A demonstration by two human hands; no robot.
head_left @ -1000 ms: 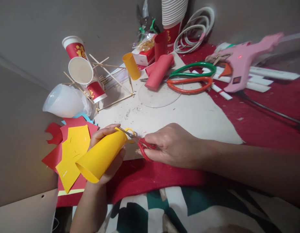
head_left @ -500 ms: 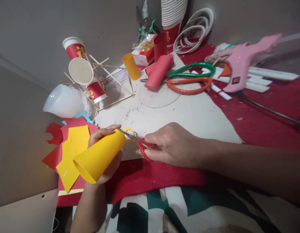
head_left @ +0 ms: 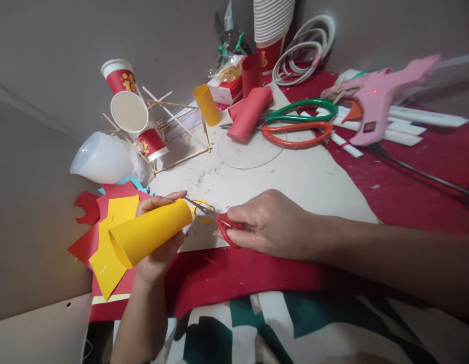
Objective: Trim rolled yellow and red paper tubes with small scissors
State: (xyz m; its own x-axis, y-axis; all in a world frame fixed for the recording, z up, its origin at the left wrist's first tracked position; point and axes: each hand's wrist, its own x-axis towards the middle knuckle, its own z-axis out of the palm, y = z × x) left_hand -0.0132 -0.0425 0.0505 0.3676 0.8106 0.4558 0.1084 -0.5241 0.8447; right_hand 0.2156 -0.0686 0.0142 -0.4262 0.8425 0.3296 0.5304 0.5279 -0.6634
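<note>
My left hand [head_left: 158,258] is wrapped round a yellow paper cone [head_left: 153,230], its wider end towards me at the lower left. My right hand [head_left: 267,225] grips the red handles of small scissors [head_left: 230,228], which point left at the cone's narrow end. A thin curl of yellow paper [head_left: 204,211] hangs by that end, beside the blades. Left of the cone lie yellow paper scraps [head_left: 105,270] on red paper sheets [head_left: 85,245].
Across the back stand paper cups [head_left: 129,112], a stick frame [head_left: 181,159], a yellow paper tube [head_left: 206,105] and red paper rolls [head_left: 251,114]. Large scissors [head_left: 298,135], a pink glue gun [head_left: 378,101] and its cord [head_left: 427,174] lie at the right. A clear disc [head_left: 245,154] lies mid-table.
My left hand has turned the cone and shifted it slightly left and up. The cone's narrow end now sits a little apart from the yellow curl. My right hand has barely moved.
</note>
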